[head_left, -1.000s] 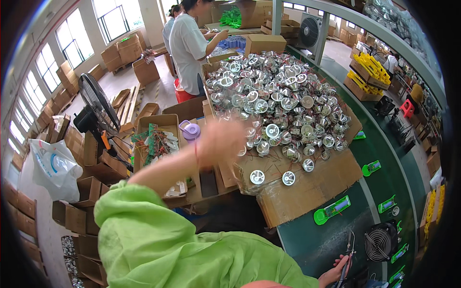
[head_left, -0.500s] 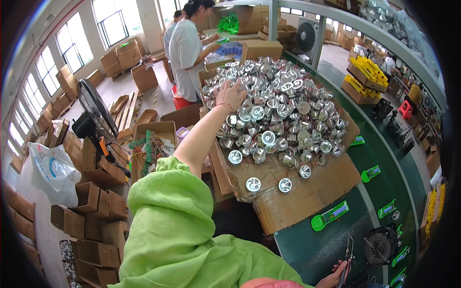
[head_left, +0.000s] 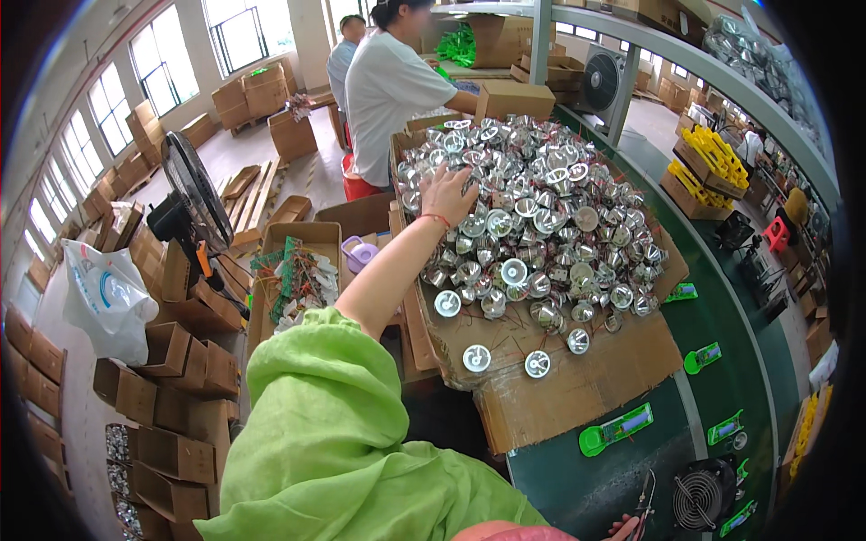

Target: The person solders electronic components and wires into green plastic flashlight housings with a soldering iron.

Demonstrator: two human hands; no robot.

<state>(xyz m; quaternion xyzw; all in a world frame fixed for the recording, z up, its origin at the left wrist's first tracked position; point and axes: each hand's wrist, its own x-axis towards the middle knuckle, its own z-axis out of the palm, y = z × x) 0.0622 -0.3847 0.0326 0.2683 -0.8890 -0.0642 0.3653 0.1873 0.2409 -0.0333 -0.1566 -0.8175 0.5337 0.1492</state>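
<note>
My left hand (head_left: pixel 446 195) reaches over the left side of a heaped pile of shiny silver reflector cups (head_left: pixel 564 216) with thin wires. Its fingers are spread and touch the cups; no cup shows clearly gripped. Several loose cups, such as a white-faced reflector cup (head_left: pixel 538 364), lie on the cardboard (head_left: pixel 613 356) in front of the pile. At the lower edge, my right hand (head_left: pixel 622 528), partly cut off, holds a thin soldering iron (head_left: pixel 645 503), tip upward. A green torch housing (head_left: pixel 616 430) with a blue-purple cell lies on the green bench between hand and cardboard.
A small black fan (head_left: pixel 700 498) stands right of my right hand. More green housings (head_left: pixel 702 357) lie along the bench. On the left are an open carton of circuit boards (head_left: pixel 293 279), a purple lidded container (head_left: pixel 359 254) and a standing fan (head_left: pixel 194 203). A co-worker (head_left: pixel 392 99) stands beyond the pile.
The whole view has shifted slightly. My left hand stays over the pile, its fingers slightly more bent. My right hand with the soldering iron sits lower in the picture. The co-worker's arm has moved.
</note>
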